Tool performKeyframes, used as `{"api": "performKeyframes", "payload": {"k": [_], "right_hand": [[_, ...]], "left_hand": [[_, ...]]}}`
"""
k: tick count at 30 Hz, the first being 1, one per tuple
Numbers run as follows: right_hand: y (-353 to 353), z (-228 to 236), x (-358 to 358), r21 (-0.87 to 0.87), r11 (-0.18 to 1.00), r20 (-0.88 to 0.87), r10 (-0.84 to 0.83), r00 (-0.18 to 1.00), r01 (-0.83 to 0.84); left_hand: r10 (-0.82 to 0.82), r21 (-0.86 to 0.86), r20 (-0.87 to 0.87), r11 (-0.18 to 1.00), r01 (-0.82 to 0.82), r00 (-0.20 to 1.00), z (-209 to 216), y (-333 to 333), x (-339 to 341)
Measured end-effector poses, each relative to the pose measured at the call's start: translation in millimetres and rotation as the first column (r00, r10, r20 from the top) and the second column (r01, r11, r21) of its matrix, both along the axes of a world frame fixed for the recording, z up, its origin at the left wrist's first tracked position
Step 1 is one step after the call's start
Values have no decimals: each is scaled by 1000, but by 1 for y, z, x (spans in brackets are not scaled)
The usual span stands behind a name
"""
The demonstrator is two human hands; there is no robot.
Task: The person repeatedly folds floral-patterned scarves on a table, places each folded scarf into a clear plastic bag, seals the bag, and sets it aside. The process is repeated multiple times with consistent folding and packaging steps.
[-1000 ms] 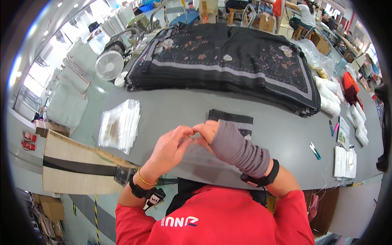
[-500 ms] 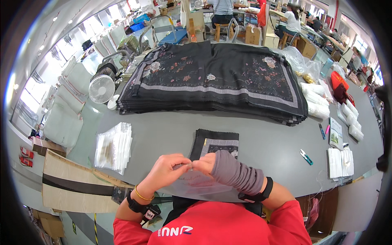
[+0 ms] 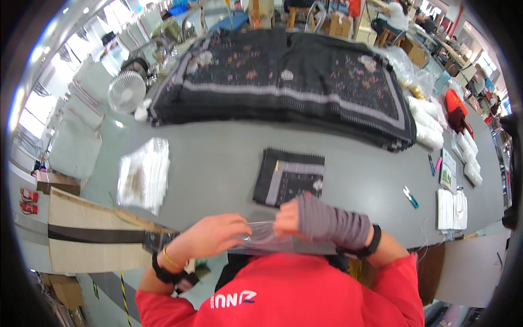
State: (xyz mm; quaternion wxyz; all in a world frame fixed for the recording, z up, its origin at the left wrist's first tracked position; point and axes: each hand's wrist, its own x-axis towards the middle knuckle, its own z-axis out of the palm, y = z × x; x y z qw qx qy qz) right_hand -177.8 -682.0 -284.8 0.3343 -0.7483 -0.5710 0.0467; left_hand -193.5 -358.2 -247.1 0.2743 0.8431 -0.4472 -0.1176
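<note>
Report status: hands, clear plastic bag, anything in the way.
Left hand, right hand: clear plastic bag held between. Small folded black floral cloth beyond, on grey table. Right hand partly hides cloth's near edge.

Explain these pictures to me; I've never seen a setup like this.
There's no machine: these are a person's own hands. All pictures come from one wide fisheye camera worn on the head, looking down, so straight edges bend.

Between the left hand and the right hand is a thin, clear plastic bag. The right hand grips one side; the left is at the other, its exact grip unclear.

On the grey table lie a folded black cloth with a grey border, a large stack of black floral cloths, and teal-handled metal snips.
</note>
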Motion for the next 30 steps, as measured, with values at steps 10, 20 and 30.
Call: {"api": "performKeyframes", "payload": {"k": [10,20,30], "right_hand": [[-26,-72,71,-150,886,174,-413,894,439],[13,-101,15,-211,725,285,-596,751,656],[32,-96,-10,-18,661,171,-737,654,750]], "left_hand": [[508,-107,595,818,-565,623,3,32,49],[471,38,60,880,-474,880,-131,-57,41],[489,-159,-359,807,-568,795,-131,-94,30]]}}
